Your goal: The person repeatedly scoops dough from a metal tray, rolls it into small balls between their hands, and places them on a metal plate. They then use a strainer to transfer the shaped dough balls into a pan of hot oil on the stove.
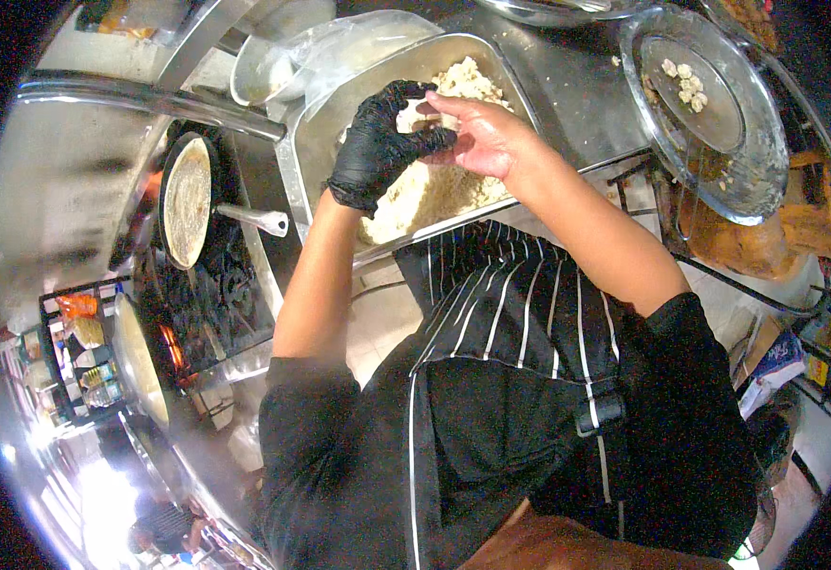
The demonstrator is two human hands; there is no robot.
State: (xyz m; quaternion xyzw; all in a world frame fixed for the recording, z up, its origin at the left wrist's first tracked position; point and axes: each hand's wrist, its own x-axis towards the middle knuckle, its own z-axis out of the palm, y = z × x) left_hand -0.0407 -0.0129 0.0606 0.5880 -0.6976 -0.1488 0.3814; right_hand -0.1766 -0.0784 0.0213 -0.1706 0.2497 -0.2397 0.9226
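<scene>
A deep metal tray [299, 180] holds a heap of pale, crumbly mixture [425, 204]. My left hand [382, 142], in a black glove, is curved above the mixture with thumb and fingers bent. Facing it, my bare right hand [480, 133] has its fingers bent inward, the fingertips of both hands meeting. A small pale lump [448, 122] shows between them, mostly hidden by the fingers. To the right, a wide metal bowl [762, 157] contains several small whitish balls [686, 85].
On the left a stove carries a handled pan [188, 199] and another round pan [140, 356], with flame [170, 347] nearby. A metal rail [150, 95] runs beside the tray. Behind it sits a container under clear plastic [358, 57]. Another person [164, 527] is far off at lower left.
</scene>
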